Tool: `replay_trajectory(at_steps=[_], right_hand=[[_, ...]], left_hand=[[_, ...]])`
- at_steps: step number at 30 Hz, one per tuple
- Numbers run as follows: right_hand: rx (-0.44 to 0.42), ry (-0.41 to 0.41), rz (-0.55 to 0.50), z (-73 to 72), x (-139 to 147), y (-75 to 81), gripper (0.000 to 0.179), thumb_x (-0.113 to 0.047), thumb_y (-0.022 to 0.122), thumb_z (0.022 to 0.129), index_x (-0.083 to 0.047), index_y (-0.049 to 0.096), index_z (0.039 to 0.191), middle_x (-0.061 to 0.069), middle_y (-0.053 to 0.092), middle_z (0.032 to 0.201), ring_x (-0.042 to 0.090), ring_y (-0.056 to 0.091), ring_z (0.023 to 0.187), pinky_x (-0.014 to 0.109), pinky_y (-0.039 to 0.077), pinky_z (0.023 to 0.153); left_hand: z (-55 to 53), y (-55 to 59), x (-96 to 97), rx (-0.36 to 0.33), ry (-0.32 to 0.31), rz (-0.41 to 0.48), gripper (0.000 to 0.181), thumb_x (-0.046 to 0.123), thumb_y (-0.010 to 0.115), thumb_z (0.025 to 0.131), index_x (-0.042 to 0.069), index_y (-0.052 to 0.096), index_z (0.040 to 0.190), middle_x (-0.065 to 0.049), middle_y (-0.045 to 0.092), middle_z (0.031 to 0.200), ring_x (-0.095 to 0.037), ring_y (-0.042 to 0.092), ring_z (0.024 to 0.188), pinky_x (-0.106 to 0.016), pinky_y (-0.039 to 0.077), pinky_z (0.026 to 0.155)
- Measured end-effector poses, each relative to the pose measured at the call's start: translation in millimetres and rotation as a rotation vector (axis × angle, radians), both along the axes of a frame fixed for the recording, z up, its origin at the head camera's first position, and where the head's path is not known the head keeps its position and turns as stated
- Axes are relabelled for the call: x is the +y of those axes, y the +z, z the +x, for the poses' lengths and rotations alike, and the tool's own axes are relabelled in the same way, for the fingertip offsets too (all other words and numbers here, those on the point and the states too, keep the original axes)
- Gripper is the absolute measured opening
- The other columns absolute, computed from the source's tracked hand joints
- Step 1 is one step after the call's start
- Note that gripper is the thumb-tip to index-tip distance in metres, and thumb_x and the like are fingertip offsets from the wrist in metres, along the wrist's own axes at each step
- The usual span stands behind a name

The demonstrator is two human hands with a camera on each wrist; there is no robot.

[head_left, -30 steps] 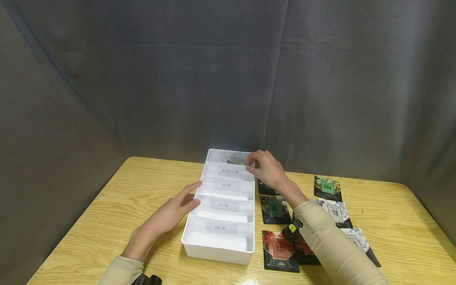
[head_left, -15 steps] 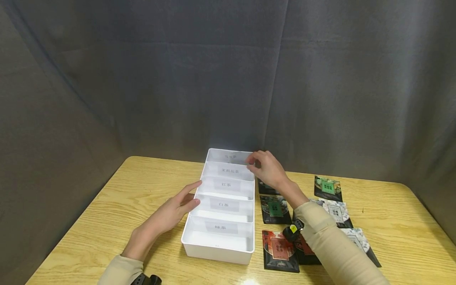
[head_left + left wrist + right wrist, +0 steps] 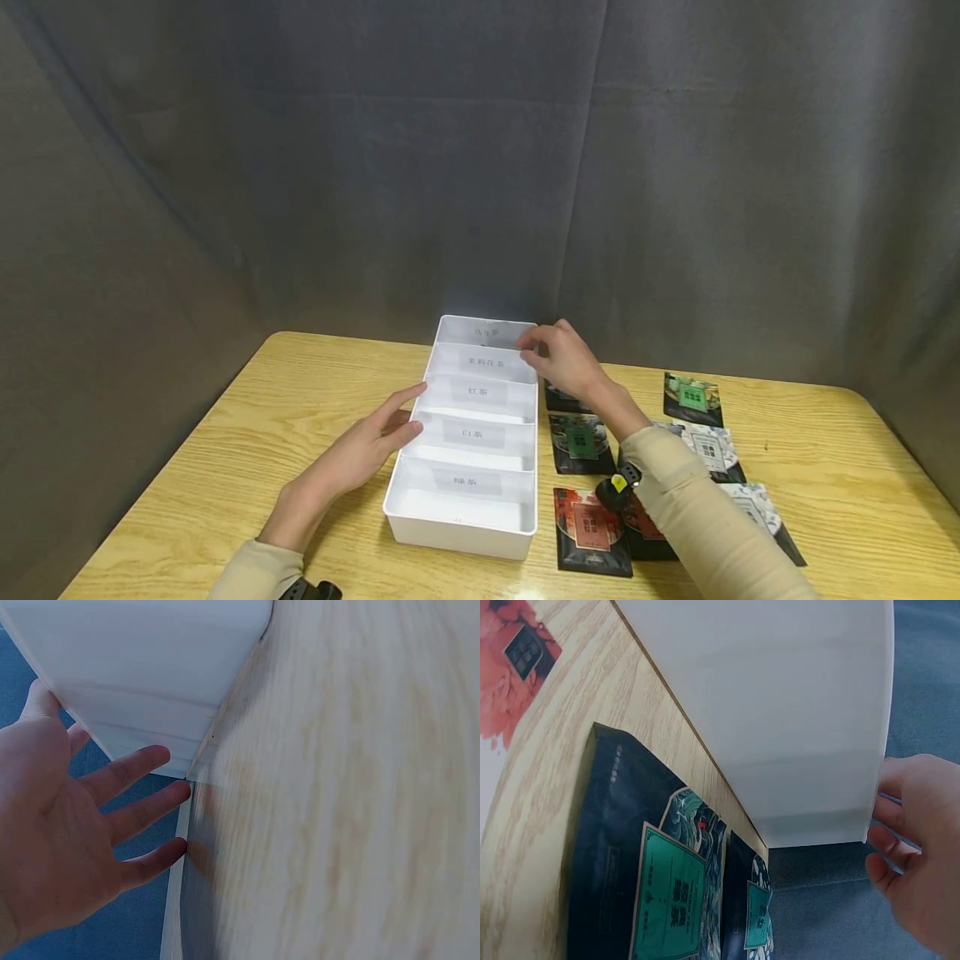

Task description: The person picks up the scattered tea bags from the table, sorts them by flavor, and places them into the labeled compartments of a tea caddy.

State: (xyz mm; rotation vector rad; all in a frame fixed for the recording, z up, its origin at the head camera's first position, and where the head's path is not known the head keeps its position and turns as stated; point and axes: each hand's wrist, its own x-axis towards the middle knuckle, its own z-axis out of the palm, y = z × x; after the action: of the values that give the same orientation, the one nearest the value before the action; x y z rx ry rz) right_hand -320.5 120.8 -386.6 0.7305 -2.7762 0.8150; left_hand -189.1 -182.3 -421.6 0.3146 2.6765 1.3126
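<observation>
A long white divided box (image 3: pixel 459 535), with a paper tea label in each compartment, stands on the table. My left hand (image 3: pixel 358 450) lies against its left side, thumb and index fingertip at the rim; the other fingers spread loosely in the left wrist view. Over the far right corner, my right hand (image 3: pixel 564 360) has thumb and fingers bent with no packet showing between them. Only a tiny dark trace shows in the far compartment (image 3: pixel 487 333), the rest hidden by a divider. Near the right wrist lies a green-labelled tea packet (image 3: pixel 581 443).
Right of the box lie several more tea packets: a red one (image 3: pixel 592 532), white ones (image 3: pixel 708 450) and a light-green one (image 3: pixel 692 398). The right forearm covers part of them. A dark curtain (image 3: pixel 375 167) hangs behind the wooden table (image 3: pixel 300 375).
The packet seen by my right fingertips a second ago has gone down into the far compartment, out of sight. Both hands stay nearly where they were.
</observation>
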Motion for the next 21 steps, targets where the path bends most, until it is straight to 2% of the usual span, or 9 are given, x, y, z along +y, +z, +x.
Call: replay_trajectory(at_steps=[11,21], right_hand=[[0.068,0.042,-0.071,1.4,11,2.5,0.019,-0.016,0.065,0.096,-0.009,0.074,0.111,0.007,0.069,0.109,0.026,0.054,0.098,0.042,0.048,0.086],[0.031,-0.031,-0.149,0.2,40,10.9,0.021,-0.018,0.063,0.098,-0.007,0.072,0.114,0.01,0.068,0.114,0.029,0.053,0.103,0.048,0.048,0.09]], left_hand=[[0.3,-0.1,0.3,-0.011,0.009,0.019,0.058,0.055,0.05,0.1,0.047,0.027,0.152,-0.008,0.054,0.144,-0.026,0.052,0.133,-0.053,0.041,0.111],[-0.3,-1.3,-0.8,-0.001,0.014,0.013,0.056,0.053,0.05,0.1,0.05,0.028,0.151,-0.004,0.059,0.137,-0.021,0.056,0.128,-0.051,0.043,0.108]])
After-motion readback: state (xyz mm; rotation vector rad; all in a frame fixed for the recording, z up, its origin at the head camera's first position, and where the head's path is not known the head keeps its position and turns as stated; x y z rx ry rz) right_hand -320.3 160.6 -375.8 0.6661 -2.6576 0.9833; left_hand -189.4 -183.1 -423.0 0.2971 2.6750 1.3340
